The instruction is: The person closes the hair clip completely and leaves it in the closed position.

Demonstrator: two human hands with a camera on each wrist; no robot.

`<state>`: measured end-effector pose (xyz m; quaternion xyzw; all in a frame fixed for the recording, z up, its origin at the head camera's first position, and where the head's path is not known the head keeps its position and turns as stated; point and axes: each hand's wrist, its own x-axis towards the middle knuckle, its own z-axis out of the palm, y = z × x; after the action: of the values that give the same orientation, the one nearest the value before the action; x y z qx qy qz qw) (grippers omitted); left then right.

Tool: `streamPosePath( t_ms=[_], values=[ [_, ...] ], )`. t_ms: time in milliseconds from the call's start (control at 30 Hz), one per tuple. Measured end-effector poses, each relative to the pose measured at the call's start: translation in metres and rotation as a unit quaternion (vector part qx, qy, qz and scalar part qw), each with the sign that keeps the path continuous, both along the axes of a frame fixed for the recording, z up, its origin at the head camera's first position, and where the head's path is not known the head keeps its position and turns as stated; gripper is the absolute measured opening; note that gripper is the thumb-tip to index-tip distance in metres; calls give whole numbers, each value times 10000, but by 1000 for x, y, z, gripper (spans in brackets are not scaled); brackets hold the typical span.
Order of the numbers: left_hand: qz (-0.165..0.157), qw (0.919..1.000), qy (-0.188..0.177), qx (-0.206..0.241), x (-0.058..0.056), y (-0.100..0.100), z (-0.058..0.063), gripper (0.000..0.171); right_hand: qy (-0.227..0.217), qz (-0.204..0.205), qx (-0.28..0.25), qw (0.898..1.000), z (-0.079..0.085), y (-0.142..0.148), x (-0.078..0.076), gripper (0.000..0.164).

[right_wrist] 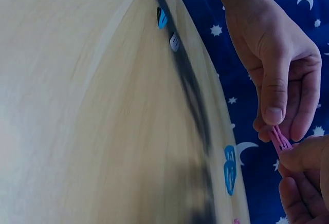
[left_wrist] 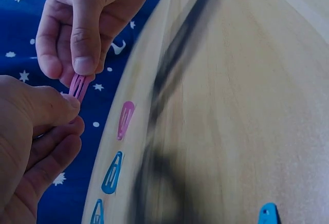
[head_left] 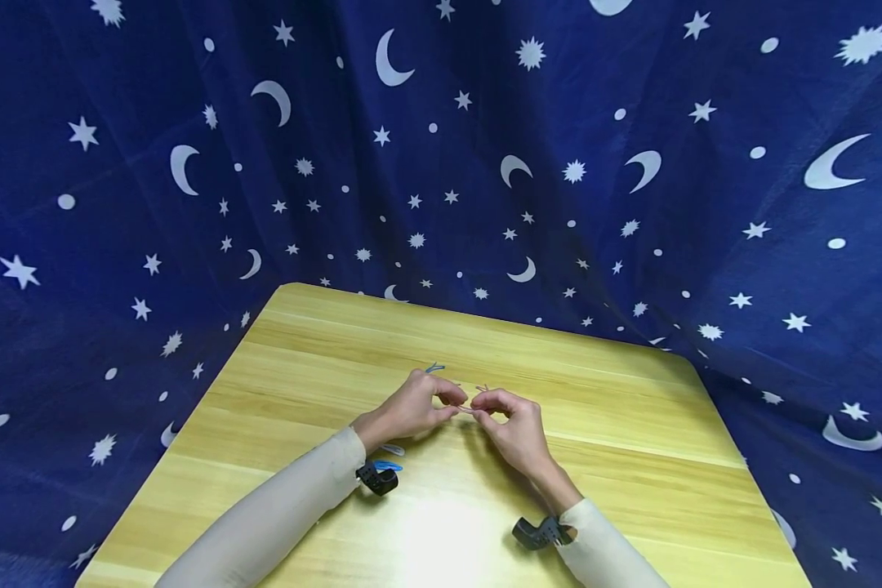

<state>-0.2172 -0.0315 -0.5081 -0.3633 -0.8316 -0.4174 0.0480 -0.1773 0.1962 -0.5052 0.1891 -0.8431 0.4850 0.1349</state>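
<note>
The held hair clip [left_wrist: 79, 87] is pink, as is a loose clip [left_wrist: 125, 120]; other clips [left_wrist: 112, 173] are blue, and one clip [head_left: 393, 449] is whitish. The surface [head_left: 632, 441] shows yellow-tan wood grain. White moons, stars, bursts and dots pattern the deep blue curtain [head_left: 456, 73]. The sleeves [head_left: 272, 498] are cream, the wrist cameras [head_left: 380, 480] black.

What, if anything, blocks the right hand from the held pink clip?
Nothing visible: the right hand pinches one end of the pink clip, and the left hand pinches the other.
</note>
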Motion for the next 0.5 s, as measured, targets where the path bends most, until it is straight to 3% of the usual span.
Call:
streamPosePath(
  t_ms=[500],
  values=[
    [-122, 9992, 367, 54, 5, -6, 4, 16, -39, 210, -94, 9997, 4, -5, 4, 21]
  ],
)
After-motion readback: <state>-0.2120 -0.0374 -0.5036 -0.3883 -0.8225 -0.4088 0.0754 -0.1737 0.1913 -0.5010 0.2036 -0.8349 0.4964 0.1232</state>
